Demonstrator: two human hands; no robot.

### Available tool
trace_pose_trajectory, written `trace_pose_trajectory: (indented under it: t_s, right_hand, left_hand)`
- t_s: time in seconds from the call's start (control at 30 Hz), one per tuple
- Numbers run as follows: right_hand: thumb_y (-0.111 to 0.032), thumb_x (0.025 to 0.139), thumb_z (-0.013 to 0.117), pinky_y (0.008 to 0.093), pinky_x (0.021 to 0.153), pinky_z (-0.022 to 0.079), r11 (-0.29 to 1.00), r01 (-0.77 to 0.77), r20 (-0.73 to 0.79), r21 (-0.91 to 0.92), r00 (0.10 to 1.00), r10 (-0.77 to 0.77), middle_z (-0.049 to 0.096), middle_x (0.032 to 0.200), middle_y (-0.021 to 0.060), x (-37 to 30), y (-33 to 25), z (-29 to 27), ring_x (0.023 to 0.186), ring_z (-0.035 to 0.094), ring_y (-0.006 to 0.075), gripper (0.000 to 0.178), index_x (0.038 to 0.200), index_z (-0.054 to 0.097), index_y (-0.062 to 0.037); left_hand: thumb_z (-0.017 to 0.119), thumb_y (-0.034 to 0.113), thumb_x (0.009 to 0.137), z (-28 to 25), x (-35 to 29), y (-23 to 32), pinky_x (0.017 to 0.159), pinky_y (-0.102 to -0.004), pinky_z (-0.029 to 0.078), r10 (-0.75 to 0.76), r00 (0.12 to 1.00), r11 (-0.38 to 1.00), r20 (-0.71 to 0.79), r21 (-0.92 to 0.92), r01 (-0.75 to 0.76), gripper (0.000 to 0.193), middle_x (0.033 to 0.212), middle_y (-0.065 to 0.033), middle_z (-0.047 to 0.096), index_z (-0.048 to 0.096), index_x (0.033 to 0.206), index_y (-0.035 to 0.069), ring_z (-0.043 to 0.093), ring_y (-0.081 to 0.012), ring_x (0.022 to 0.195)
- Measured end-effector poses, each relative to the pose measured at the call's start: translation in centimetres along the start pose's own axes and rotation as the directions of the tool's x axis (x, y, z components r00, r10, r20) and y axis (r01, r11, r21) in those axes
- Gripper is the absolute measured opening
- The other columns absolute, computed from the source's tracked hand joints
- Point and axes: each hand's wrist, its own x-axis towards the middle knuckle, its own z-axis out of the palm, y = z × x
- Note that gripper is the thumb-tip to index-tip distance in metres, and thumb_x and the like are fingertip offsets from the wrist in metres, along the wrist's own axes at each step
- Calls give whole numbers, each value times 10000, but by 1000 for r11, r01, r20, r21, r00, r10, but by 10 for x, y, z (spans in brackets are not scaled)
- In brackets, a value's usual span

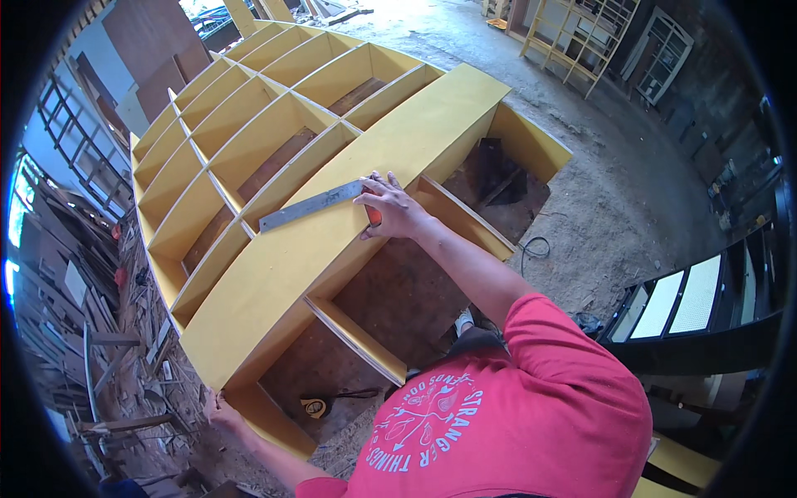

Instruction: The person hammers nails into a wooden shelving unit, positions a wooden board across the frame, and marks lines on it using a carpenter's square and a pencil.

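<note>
A large curved frame of yellow boards (pixel 398 137), split into open compartments, spreads out in front of me. Along its near side runs a wide yellow panel (pixel 290 286). My right hand (pixel 392 209) is closed around the orange-red grip of a flat tool with a long, straight grey metal blade (pixel 311 207). That blade lies across the panel, its far end pointing left. Whether it is a saw or a square I cannot tell. My left hand (pixel 222 415) pinches the frame's near left corner, with some fingers hidden. A yellow and black tape measure (pixel 314 407) lies inside the near left compartment.
Scrap wood (pixel 158 365) is heaped at the left. Near the frame's right side a black cable (pixel 535 247) curls on the dusty floor. Black-framed panels (pixel 672 307) stand at the right, and a yellow lattice (pixel 581 37) leans at the back. My shoe (pixel 463 322) stands by the frame.
</note>
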Motion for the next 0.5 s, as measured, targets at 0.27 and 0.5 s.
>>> trace_pose_trajectory:
  t_s: [0.27,0.5]
  right_hand:
    - [-471,601,997,692,1252,239,1000,18,1,-2,1000,-18,497,1566,167,6,-9,2,1540,359,461,825,1291,695,-134]
    - [-425,593,1008,679,1257,233,998,18,11,-64,1000,-17,514,1568,179,6,-5,0,1537,373,450,831,1299,686,-128]
  left_hand:
    - [743,-87,859,11,-4,-36,860,-399,602,104,990,991,-97,-75,-111,304,1079,-212,791,771,1161,-63,753,-308,952]
    - [850,68,828,5,-4,17,782,-413,586,10,986,1000,-165,-24,-14,221,934,-151,783,836,1049,72,737,-317,874]
